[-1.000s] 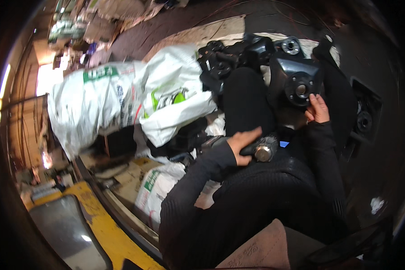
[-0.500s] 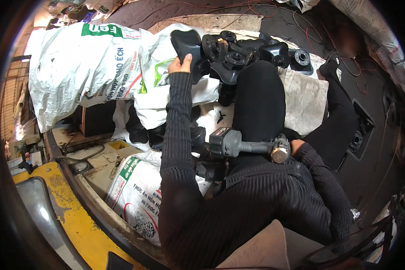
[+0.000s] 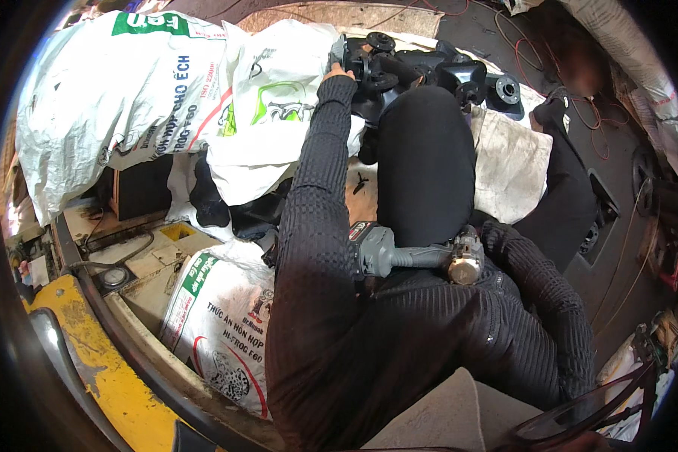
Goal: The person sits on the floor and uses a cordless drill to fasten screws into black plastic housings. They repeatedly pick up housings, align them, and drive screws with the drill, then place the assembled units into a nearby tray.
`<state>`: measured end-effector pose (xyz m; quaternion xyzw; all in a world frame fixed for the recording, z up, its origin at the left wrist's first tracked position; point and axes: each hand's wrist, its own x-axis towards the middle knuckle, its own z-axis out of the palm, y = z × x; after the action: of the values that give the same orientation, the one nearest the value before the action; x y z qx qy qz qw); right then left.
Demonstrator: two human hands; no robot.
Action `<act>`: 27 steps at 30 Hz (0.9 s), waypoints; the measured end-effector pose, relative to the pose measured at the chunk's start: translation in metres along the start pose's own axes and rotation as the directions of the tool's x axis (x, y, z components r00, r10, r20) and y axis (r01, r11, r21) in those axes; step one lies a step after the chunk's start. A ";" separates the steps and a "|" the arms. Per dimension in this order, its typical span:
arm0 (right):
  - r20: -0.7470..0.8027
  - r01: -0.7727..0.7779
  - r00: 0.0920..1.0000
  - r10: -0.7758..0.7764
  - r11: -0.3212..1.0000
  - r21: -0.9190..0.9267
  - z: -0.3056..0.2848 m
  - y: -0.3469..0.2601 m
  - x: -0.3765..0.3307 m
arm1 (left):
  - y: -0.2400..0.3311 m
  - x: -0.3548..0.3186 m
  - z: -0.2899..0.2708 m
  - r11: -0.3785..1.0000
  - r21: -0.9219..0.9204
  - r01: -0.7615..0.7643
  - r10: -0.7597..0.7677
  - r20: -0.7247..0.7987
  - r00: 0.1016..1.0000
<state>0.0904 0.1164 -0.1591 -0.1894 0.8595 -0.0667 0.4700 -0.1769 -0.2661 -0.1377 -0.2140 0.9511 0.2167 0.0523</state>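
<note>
The left hand (image 3: 340,71) reaches out onto black machine parts (image 3: 422,71) at the top, its grip hidden. The right hand is hidden behind a grey power tool (image 3: 414,255) lying across the lap. White sacks (image 3: 151,98) with green labels are piled on the left; another sack (image 3: 218,324), printed in green and red, lies lower left beside a yellow frame (image 3: 120,384).

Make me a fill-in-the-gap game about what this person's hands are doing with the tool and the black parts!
1. The left hand reaches out to the pile of ______ metal parts.
2. The grey power tool lies across the person's ______.
3. The big sacks beside the left arm are mostly ______.

Missing words: black; lap; white
</note>
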 end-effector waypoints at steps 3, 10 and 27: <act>-0.017 0.012 1.000 -0.012 1.000 -0.002 0.001 -0.004 -0.003 | -0.011 0.001 0.003 0.992 -0.019 -0.122 0.123 0.024 0.992; -0.022 0.027 0.999 -0.027 0.999 -0.019 0.010 -0.005 -0.011 | -0.057 -0.104 -0.070 0.728 -0.641 -0.241 0.298 -0.019 0.954; -0.030 0.011 0.999 -0.012 0.999 -0.039 0.005 -0.007 -0.021 | -0.376 -0.309 0.085 0.906 -0.073 0.417 -0.413 0.071 0.908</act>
<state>0.1070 0.1185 -0.1431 -0.2024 0.8665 -0.0552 0.4530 0.2646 -0.4163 -0.3017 -0.4076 0.8717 0.2473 0.1133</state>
